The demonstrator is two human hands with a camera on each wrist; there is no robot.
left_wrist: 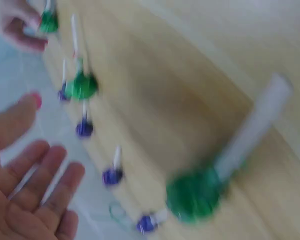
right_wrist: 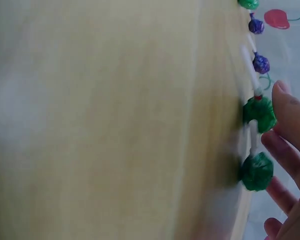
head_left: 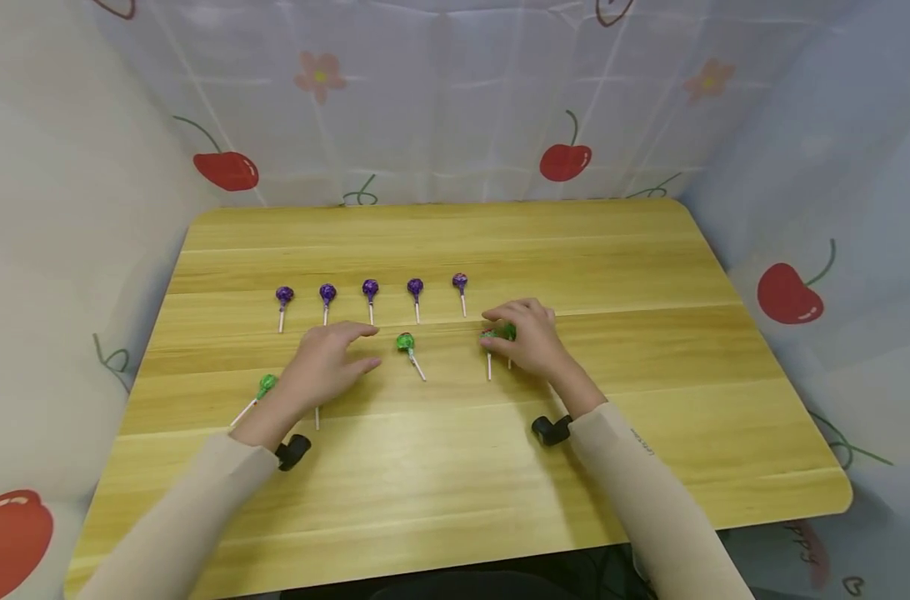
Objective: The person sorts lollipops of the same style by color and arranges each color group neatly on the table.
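Observation:
My left hand (head_left: 320, 371) hovers over the table's left half, thumb and fingers spread and holding nothing. Under it, a white stick (head_left: 317, 418) pokes out; its head is hidden. A green lollipop (head_left: 267, 384) lies beside that wrist, and another green lollipop (head_left: 406, 342) is right of its fingertips. My right hand (head_left: 526, 337) reaches down around two green lollipops. In the right wrist view, one green lollipop (right_wrist: 260, 114) sits near the thumb and the other green lollipop (right_wrist: 257, 171) by the fingers. Thumb and fingers look apart, without a clear pinch.
Several purple lollipops (head_left: 370, 287) stretch in a row behind the hands, sticks toward me. They lie on a wooden table (head_left: 440, 492). Curtains with cherry prints (head_left: 440, 100) enclose its back and sides.

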